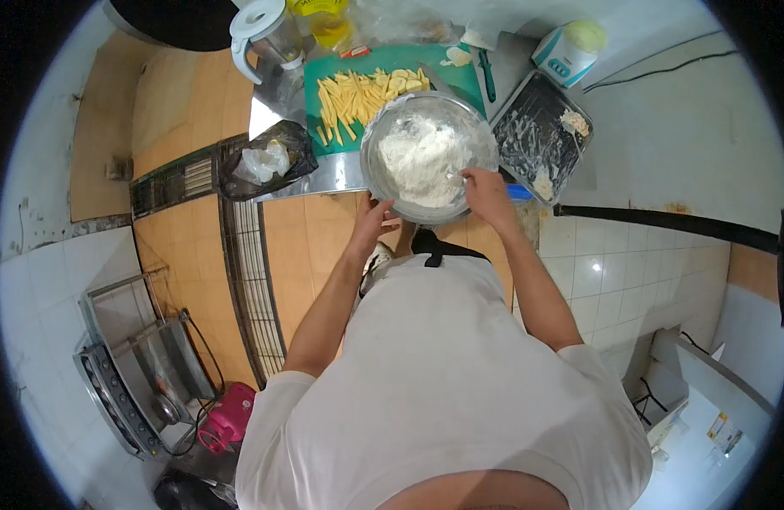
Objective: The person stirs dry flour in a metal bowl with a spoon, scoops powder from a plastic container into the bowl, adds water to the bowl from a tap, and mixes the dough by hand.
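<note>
A wide, round silver metal bowl (484, 136) sits at the front edge of a shiny steel table (334, 175), partly overhanging it, with a mound of white powder (422, 161) inside. The person's left hand (377, 219) is loosely curled against the bowl's lower left rim; whether it grips is unclear. The right hand (487, 195) has its fingers drawn together over the bowl's right side, by the powder; I cannot tell whether they hold anything. Behind the bowl, a green rectangular cutting board (320, 65) carries pale yellow cut sticks (349, 98). To the right lies a black rectangular tray (528, 127) smeared with white residue; to the left, a crumpled black plastic bag (300, 146).
</note>
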### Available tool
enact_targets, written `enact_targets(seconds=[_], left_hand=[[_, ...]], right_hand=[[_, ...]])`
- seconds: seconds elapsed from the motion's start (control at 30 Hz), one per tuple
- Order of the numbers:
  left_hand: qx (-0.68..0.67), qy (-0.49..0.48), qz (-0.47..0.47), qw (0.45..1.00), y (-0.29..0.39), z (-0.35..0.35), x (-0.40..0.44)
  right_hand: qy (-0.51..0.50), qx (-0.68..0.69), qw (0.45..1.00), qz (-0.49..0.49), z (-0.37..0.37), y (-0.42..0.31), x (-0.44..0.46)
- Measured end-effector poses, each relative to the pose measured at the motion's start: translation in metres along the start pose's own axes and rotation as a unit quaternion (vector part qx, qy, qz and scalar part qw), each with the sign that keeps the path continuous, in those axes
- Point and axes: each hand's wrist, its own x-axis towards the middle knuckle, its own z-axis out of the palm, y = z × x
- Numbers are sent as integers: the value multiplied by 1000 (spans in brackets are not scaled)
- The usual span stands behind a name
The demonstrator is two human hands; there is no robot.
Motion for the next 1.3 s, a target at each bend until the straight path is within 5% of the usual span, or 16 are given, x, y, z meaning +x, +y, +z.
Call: enact_targets(seconds=[0.1,0.5,0.8,1.0,1.1,1.3], left_hand=[[7,15,7,1000,-3,-6,-5],[41,19,5,999,-1,-15,-6],[-26,131,46,990,-19,-76,-25],[-2,65,190,980,-6,-83,-75],[123,-48,211,968,-7,-107,-82],[162,-214,258,928,10,-116,-159]], right_hand=[[-30,50,994,95,-28,-2,-13],[87,134,967,200,-16,48,-58],[121,331,853,385,17,113,-116],[137,468,825,285,-2,51,-147],[64,695,694,178,-11,-37,-173],[-90,809,579,-36,18,-156,-234]])
